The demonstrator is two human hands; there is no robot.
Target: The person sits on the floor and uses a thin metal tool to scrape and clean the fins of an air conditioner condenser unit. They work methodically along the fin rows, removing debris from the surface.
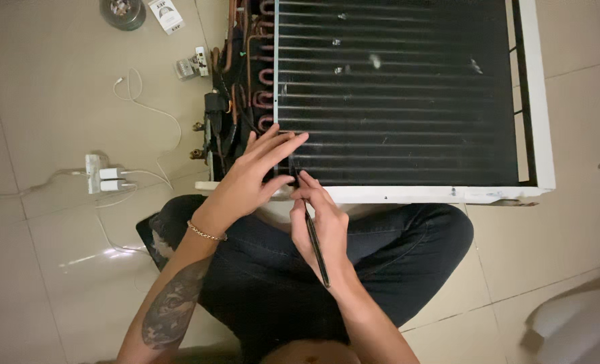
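Fins of the condenser coil lie face-up just beyond our hands, the unit tipped flat on the tiled floor so that we can sit cross-legged at its white frame and work straight down on it

Our right hand holds a thin dark tool, pinched like a pen between thumb and first fingers, its long handle running back along the palm toward the wrist; the tip meets the fins at the near edge of the coil, right by our left fingertips. We judge that grip suits fine, careful work in the narrow fin rows

Our left hand holds nothing: it lies spread and flat, fingers long and close together, pressed on the coil's near left corner just beside the tool tip, likely to steady the spot. The wrist is bent up, a thin bracelet on it, the tattooed forearm angling in from the lower left

Beyond the left hand, the copper tube bends and black wiring run up the coil's left end. Well off to the left of that hand, a white power strip with chargers and a loose white cable rest on the tiles
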